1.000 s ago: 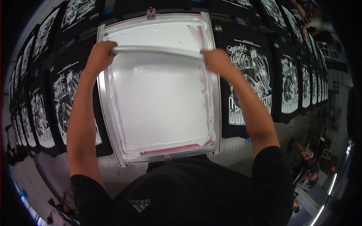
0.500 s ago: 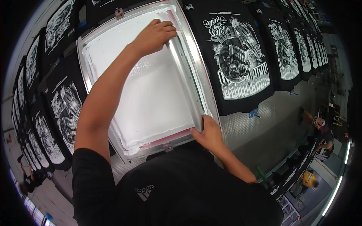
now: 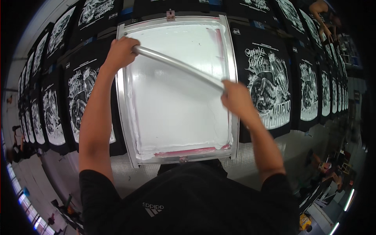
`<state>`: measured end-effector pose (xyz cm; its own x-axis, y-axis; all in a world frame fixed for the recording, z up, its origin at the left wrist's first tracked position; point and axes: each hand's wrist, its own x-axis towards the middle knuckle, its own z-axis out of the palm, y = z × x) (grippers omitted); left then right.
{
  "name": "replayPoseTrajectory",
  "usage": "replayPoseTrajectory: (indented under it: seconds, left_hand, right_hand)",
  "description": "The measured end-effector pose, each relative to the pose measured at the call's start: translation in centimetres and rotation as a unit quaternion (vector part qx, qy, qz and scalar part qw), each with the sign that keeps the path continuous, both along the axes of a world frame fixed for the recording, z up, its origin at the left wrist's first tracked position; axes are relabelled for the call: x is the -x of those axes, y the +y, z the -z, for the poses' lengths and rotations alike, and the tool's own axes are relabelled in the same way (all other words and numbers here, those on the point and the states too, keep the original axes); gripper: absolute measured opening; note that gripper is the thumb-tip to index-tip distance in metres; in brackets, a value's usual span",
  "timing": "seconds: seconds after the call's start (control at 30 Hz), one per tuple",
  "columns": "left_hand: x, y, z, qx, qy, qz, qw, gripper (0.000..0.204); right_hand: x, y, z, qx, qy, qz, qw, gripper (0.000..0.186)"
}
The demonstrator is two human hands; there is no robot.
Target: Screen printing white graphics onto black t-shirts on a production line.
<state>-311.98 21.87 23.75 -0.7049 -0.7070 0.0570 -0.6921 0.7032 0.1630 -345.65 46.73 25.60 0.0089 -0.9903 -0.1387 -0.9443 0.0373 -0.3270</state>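
A long silver squeegee [image 3: 176, 65] slants across a metal-framed screen [image 3: 122, 90] coated in white ink [image 3: 176, 113], with pink streaks along the right and bottom edges. My left hand [image 3: 121, 53] is closed round the squeegee's upper-left end, over the top left of the screen. My right hand [image 3: 237, 100] grips its lower-right end by the screen's right side and is slightly blurred. Small clamps [image 3: 170, 15] sit at the middle of the frame's top and bottom. The squeegee's lower blade is hidden from view.
Rows of black shirts on boards [image 3: 268, 94], printed with white designs, flank the screen and continue behind it. A person [image 3: 321, 19] leans in at the upper right. Others [image 3: 329, 168] are at the lower right, near a rack. Grey floor shows below the boards.
Half a second ago the squeegee stood lengthwise along the screen's right side; now it slants crosswise. My left hand has moved left, my right hand up and rightward, both still gripping it.
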Motion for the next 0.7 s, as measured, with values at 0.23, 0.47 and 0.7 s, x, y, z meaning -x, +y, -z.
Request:
replayPoseTrajectory:
  seconds: [0.23, 0.47, 0.7]
  left_hand:
    - [-1.9, -2.0, 6.0, 0.083, 0.067, -0.170, 0.980, 0.030]
    - [-4.2, 5.3, 7.3, 0.118, 0.094, -0.140, 0.979, 0.033]
    - [-3.5, -0.4, 4.0, 0.173, 0.102, -0.111, 0.973, 0.036]
  right_hand:
    - [5.2, -17.5, 7.4, 0.235, 0.134, -0.126, 0.954, 0.015]
    - [3.5, -11.4, 8.5, 0.171, 0.076, -0.142, 0.972, 0.023]
    - [4.8, -16.0, 4.5, 0.249, 0.045, -0.127, 0.959, 0.036]
